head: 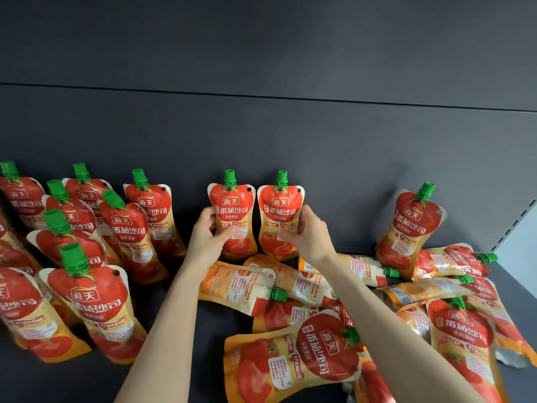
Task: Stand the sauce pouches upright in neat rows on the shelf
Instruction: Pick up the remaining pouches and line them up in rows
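Note:
Two red and orange tomato sauce pouches with green caps stand upright side by side against the dark back wall. My left hand (pixel 208 234) grips the left pouch (pixel 232 205) at its waist. My right hand (pixel 308 234) grips the right pouch (pixel 280 207) the same way. Several more pouches (pixel 87 303) stand upright in rows at the left of the dark shelf (pixel 186 309). A heap of pouches (pixel 305 353) lies flat at the right.
One pouch (pixel 412 225) leans upright against the back wall at the far right, above the heap. The dark back panel (pixel 319 126) rises behind everything. A slotted shelf upright (pixel 517 222) runs along the right edge.

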The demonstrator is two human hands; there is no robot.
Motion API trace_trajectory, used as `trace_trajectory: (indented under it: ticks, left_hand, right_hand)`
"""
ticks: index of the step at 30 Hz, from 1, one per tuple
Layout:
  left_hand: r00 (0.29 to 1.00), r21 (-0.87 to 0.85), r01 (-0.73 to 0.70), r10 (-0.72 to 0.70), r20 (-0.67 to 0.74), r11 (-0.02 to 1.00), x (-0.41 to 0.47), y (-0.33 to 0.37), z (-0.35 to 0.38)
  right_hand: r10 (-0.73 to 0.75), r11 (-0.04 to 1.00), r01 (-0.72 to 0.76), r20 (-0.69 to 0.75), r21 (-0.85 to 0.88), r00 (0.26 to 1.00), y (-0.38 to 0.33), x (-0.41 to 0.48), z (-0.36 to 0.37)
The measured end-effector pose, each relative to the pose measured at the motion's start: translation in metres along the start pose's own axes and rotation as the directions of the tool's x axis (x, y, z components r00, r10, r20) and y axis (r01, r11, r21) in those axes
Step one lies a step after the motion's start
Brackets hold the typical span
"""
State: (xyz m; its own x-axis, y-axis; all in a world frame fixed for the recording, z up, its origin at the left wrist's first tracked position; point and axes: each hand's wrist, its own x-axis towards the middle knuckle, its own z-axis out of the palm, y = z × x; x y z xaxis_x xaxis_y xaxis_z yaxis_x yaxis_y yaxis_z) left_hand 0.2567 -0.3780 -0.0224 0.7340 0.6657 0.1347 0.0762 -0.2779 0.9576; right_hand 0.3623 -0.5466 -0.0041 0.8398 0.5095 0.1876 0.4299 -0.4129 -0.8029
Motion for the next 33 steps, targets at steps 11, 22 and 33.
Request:
trace_trajectory:
  ticks: [11,22,33]
  left_hand:
    - [0.955,0.211,-0.132,0.181,-0.236,0.968,-0.057,0.012,0.012]
    - [0.947,0.421,-0.216,0.084,0.310,0.881,-0.107,0.005,0.012]
    - [0.933,0.485,-0.341,0.227,0.279,0.805,-0.131,0.023,0.016]
  right_hand:
    - [0.025,0.994,-0.036,-0.104,-0.104,0.994,0.003,-0.046,-0.038]
    - [0.111,0.950,-0.032,0.241,-0.311,0.964,0.031,-0.093,-0.066]
    - [-0.059,0.990,0.071,0.094,-0.126,0.994,0.032,-0.108,-0.076]
